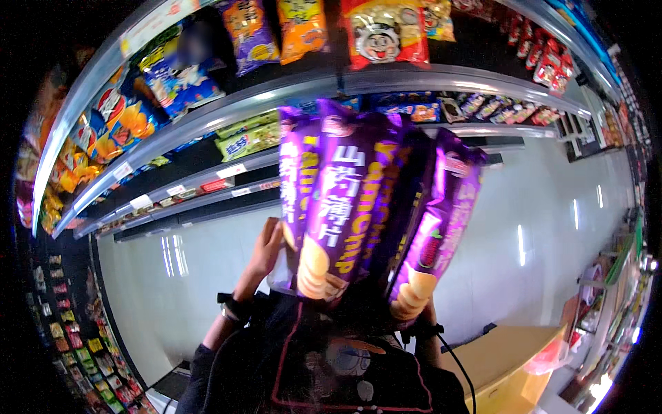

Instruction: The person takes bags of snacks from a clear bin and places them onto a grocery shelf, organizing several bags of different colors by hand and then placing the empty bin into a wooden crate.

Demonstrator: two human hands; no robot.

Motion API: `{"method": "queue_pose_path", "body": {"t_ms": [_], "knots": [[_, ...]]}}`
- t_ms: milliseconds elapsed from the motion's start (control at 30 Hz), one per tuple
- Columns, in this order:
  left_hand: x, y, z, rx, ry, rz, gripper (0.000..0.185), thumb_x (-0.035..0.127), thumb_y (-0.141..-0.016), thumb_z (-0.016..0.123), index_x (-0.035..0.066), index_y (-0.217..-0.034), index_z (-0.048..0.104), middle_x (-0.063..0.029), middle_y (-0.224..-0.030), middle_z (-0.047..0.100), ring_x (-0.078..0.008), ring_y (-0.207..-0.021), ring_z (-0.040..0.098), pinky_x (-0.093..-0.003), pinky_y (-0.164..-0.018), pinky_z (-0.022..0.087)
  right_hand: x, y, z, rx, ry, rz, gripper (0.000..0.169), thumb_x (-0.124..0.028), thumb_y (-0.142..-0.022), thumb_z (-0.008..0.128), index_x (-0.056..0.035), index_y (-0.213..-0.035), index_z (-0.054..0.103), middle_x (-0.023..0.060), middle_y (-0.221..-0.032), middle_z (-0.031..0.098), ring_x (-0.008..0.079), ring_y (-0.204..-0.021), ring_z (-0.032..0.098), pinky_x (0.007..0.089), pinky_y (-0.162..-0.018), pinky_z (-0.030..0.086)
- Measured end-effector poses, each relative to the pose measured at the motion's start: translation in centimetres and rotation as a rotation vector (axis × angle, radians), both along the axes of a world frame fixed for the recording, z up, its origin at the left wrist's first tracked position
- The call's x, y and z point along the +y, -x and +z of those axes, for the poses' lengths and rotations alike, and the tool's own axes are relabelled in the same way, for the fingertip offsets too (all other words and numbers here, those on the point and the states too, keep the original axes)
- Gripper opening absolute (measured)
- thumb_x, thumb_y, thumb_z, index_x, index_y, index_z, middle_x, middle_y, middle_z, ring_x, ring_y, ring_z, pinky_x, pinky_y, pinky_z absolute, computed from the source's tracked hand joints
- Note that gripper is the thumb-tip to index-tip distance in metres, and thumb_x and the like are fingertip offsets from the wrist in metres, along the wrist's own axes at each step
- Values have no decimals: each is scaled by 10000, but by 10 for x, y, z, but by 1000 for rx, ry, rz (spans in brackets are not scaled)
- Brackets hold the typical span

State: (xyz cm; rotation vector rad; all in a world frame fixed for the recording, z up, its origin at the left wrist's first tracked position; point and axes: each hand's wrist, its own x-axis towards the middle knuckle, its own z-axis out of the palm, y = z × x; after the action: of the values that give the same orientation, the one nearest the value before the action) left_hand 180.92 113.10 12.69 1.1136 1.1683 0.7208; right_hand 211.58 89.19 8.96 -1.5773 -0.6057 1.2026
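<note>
Several tall purple packets of yam chips (331,207) stand upright as a bunch before my chest, with pictures of round chips near their lower ends. My left hand (270,244) grips the bunch at its left side, fingers against the outermost packet (293,181). A whitish, partly see-through surface (281,271) shows just below those fingers. Apart from the main bunch, another purple packet (439,222) leans to the right. Behind its lower end is my right hand (429,314); only the wrist side shows, and its fingers are hidden.
Beyond the packets, curved shop shelves (248,106) hold snack bags (385,39) and green packs (248,139). A wooden cabinet (496,357) stands at lower right, near a cable (457,357). Small packets hang on a dark rack (77,321) at left. Pale floor (517,207) lies below.
</note>
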Motion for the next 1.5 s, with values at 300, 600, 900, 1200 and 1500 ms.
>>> {"method": "queue_pose_path", "body": {"t_ms": [300, 600, 900, 1200, 1500], "knots": [[46, -23, 33, 438, -432, -346, 313, 252, -868, 511, -35, -745, 502, -253, -646, 475, -428, -632, 297, -389, -504, 377, -25, 64, 28, -142, 60, -182, 397, -101, -828, 525, 20, -1188, 409, 130, -1115, 533, 193, -1003, 511, 324, -858, 423], [52, -27, -23, 195, -203, -802, 278, 214, -880, 521, -36, -758, 525, -109, -648, 557, -95, -641, 483, -284, -571, 411, -70, 169, 64, -340, 175, -673, 377, -92, -819, 538, 34, -1159, 438, 124, -1086, 557, 182, -976, 523, 317, -840, 428], [-11, -155, -54, -284, -352, -1380, 294, 189, -912, 461, -14, -700, 478, -37, -544, 414, -73, -530, 361, -248, -514, 349, -107, 246, 41, -647, 372, -1145, 358, -84, -810, 551, 48, -1131, 466, 119, -1056, 580, 171, -949, 535, 309, -823, 433], [-60, -279, -74, 124, -327, -1951, 250, 189, -933, 399, -5, -825, 512, -32, -757, 484, -119, -704, 490, -288, -686, 468, -66, 264, 33, -67, -186, -2083, 395, -169, -825, 546, 43, -1147, 461, 74, -1061, 572, 126, -919, 531, 278, -822, 440], [-86, -310, -74, -41, -313, -1938, 290, 192, -919, 435, 2, -701, 421, -18, -583, 396, -75, -568, 371, -271, -492, 334, -62, 263, -1, -205, 438, -2179, 324, -195, -770, 592, 8, -1012, 518, 206, -857, 619, 233, -796, 620, 337, -697, 473]]}}
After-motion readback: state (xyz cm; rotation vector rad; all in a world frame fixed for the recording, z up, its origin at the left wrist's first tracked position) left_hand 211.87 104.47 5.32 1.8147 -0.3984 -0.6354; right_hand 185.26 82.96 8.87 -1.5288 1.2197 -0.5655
